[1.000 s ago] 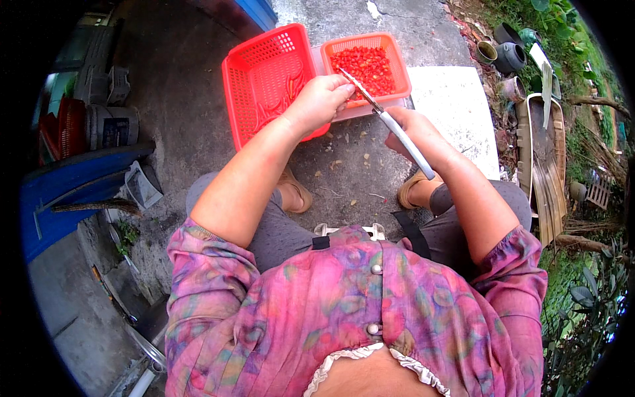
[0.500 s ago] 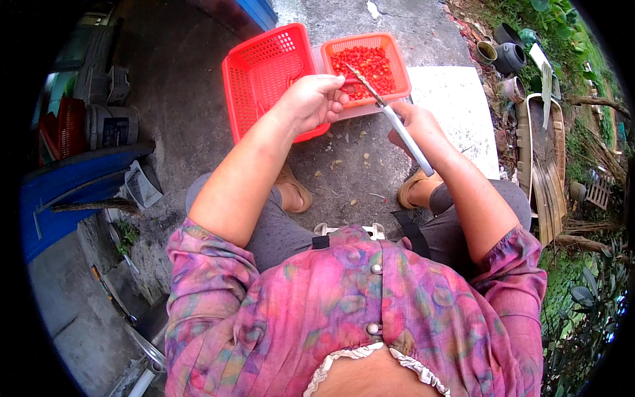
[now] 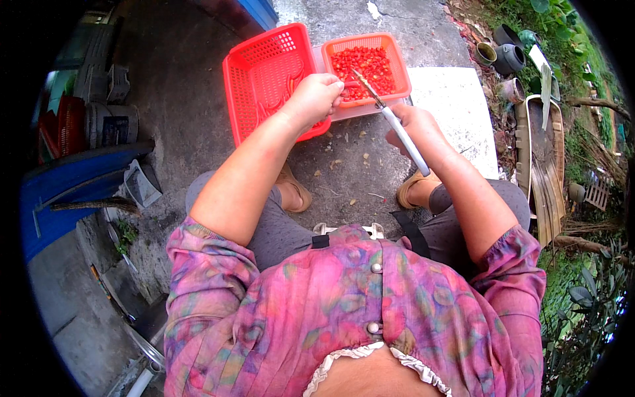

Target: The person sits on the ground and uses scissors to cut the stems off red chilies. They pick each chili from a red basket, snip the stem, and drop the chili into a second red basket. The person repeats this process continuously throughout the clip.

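My left hand [image 3: 316, 99] pinches a red chili pepper [image 3: 351, 85] whose end pokes out past the fingertips. Closed round the pale grip of a pair of scissors [image 3: 405, 137], my right hand [image 3: 417, 129] holds the blades pointing up and left over the orange-red basket [image 3: 401, 65]. Chopped red chili pieces [image 3: 360, 61] cover that basket's bottom. To its left stands a larger red plastic basket [image 3: 233, 86], with several whole red chilies [image 3: 268, 108] lying in it. My left wrist crosses its near right corner and hides part of it.
A white board [image 3: 456, 112] lies right of the baskets on the concrete floor [image 3: 337, 159]. My feet rest on either side just below. Pots [image 3: 509, 58] and a long worn tub [image 3: 548, 145] line the right edge. A blue panel [image 3: 66, 198] and a bucket [image 3: 114, 126] stand at left.
My left hand has turned over, its back now facing up, with the chili still at its fingertips. The scissors have shifted slightly right and down.
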A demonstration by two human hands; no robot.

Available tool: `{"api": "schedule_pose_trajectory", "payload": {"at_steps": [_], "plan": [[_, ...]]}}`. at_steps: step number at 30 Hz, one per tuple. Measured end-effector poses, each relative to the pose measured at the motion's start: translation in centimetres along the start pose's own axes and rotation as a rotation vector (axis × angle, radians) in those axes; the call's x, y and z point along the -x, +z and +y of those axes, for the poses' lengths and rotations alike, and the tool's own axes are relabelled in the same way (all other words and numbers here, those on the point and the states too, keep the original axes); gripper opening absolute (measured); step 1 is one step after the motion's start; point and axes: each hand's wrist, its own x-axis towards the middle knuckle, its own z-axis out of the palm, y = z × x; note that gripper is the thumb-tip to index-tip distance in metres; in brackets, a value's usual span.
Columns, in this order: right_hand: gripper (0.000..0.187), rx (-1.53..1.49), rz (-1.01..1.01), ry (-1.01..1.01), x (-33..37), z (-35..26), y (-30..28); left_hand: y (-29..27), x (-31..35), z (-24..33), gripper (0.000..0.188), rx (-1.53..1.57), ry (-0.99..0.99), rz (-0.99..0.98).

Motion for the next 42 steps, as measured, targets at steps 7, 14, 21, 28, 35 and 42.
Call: {"api": "schedule_pose_trajectory", "payload": {"at_steps": [7, 14, 21, 28, 35, 42], "plan": [[0.026, -0.209, 0.000, -0.037, -0.4, 1.5, 0.5, 0.2, -0.3, -0.2, 0.020, 0.035, 0.081, 0.098], [0.030, -0.172, -0.035, -0.078, -0.5, 1.6, 1.0, 1.1, -0.4, -1.1, 0.021, -0.131, 0.275, 0.014], [0.026, -0.135, -0.016, 0.017, 0.3, 0.0, 0.2, 0.8, -0.7, -1.1, 0.022, -0.127, 0.157, 0.037], [0.029, -0.196, -0.041, -0.043, -0.5, 1.8, 0.8, 0.9, -0.4, -0.8, 0.022, 0.038, 0.132, 0.066], [0.027, -0.194, -0.079, -0.022, 0.0, 0.5, 0.6, 1.3, -0.7, -1.7, 0.020, -0.137, 0.291, 0.051], [0.025, -0.192, -0.041, -0.004, 0.3, 0.2, 0.4, 0.6, -0.2, -0.5, 0.022, 0.069, 0.070, -0.030]]}}
